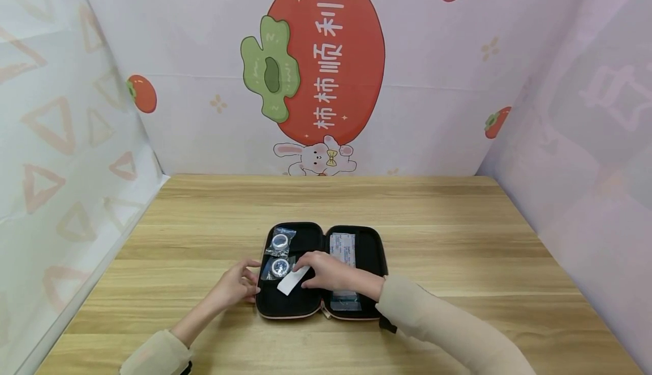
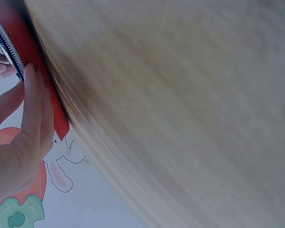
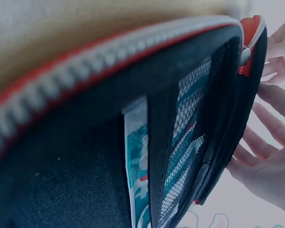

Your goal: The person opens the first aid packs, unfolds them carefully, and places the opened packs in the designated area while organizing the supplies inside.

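Observation:
An unzipped first-aid-style case [image 1: 292, 308] lies spread flat on the table, black inside, with a red outer side [image 2: 31, 50] visible in the left wrist view. Two clear packets, each with a white roll [image 1: 279, 242] in it, sit in its left half. My right hand [image 1: 326, 271] reaches over the hinge and pinches a flat white strip [image 1: 292, 282] above that half. At the case's left edge, the fairly straight fingers of my left hand [image 1: 238, 283] touch the side. The right wrist view shows a mesh pocket [image 3: 185, 118], but the strip is hidden there.
Printed white packets [image 1: 342, 245] lie in the case's right half under a black strap. A black tab [image 1: 387, 324] sticks out near its lower right corner. The wooden table [image 1: 458, 239] is enclosed by printed cloth walls [image 1: 433, 126] at the back and sides.

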The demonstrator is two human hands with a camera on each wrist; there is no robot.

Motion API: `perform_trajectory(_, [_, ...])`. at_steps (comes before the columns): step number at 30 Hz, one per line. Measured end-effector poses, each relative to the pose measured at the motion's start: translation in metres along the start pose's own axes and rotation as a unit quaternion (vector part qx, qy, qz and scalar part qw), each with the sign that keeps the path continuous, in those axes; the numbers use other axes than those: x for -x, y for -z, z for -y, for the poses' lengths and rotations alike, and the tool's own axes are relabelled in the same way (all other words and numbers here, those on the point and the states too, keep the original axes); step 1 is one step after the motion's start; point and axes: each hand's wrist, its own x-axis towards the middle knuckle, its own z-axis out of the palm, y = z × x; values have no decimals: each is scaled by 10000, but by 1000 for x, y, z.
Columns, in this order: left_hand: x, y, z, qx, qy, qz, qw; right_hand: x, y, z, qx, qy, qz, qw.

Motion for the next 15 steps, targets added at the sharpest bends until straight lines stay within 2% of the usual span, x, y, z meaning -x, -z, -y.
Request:
perform_trajectory(6, [0, 0, 0, -17, 15, -6, 10000, -4, -1, -3, 158, 127, 84, 9998])
perform_trajectory(15, [0, 0, 1, -34, 0, -21, 10000, -9, -3, -2, 157, -44, 170, 9997])
